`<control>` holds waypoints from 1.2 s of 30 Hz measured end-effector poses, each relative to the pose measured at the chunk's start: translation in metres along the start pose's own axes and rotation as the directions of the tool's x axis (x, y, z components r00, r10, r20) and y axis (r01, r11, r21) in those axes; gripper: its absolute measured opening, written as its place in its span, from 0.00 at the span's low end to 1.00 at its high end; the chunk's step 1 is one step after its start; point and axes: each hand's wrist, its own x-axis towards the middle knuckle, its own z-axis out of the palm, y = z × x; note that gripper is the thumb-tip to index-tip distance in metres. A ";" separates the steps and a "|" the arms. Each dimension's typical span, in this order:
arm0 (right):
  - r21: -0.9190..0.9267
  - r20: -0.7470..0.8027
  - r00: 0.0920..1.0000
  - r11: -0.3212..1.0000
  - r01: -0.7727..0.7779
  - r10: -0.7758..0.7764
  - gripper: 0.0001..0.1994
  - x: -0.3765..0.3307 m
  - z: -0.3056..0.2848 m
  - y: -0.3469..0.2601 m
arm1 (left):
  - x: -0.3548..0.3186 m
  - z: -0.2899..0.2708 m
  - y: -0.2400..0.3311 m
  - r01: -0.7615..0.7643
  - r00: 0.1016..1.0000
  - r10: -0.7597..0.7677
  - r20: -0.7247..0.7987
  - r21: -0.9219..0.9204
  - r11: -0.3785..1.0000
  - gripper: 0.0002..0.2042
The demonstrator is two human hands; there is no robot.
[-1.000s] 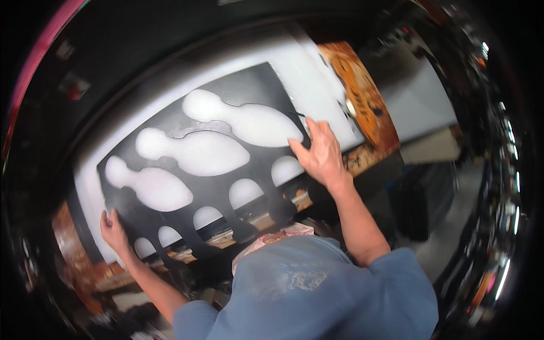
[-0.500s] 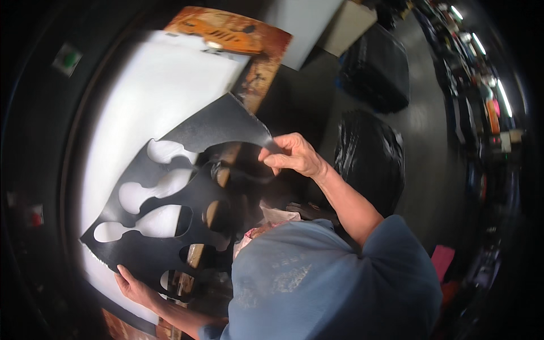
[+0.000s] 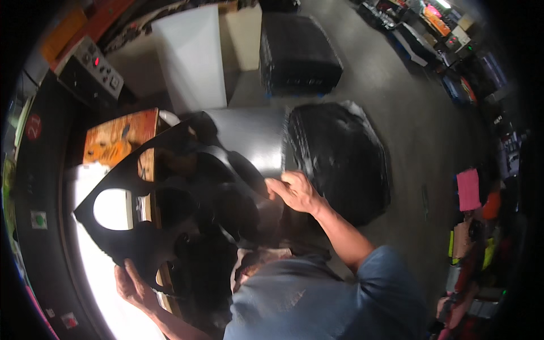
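Note:
A large black sheet (image 3: 249,133) with several sole-shaped holes cut through it spans the space before me, tilted and partly in shadow. Its right edge is pinched between the thumb and fingers of my right hand (image 3: 297,192). At the lower left edge, my left hand (image 3: 135,288) grips the sheet, its thumb and a finger showing. Below the sheet's left part lies a bright white board (image 3: 93,249), seen through one of the holes. The sheet's near part merges with the dark area by my body, so its lower border is hard to make out.
A black machine frame (image 3: 48,170) with buttons runs along the left, below a control box (image 3: 93,71). An orange-brown stained board (image 3: 122,136) lies beyond the sheet. A white panel (image 3: 192,56), a black-wrapped block (image 3: 300,54) and a black plastic bundle (image 3: 340,164) stand on the floor.
I have turned to the right with the sheet in both hands. It has swung away from the white board toward the black bundle. The control box has come into view.

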 end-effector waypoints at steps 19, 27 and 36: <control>-0.002 -0.938 0.347 1.000 0.024 -0.010 0.18 -0.217 -0.284 -0.141 | 0.000 0.222 0.182 0.017 0.745 0.492 0.450 -0.750 0.661 0.12; -0.134 -0.960 0.267 0.973 -0.186 -0.082 0.15 -0.213 -0.497 -0.134 | -0.073 0.378 0.269 0.287 0.687 0.438 0.580 -0.770 0.569 0.08; -0.136 -0.882 0.452 0.843 -0.520 0.136 0.19 -0.158 -0.708 0.086 | -0.143 0.619 0.287 0.376 0.627 0.285 0.725 -0.603 0.704 0.04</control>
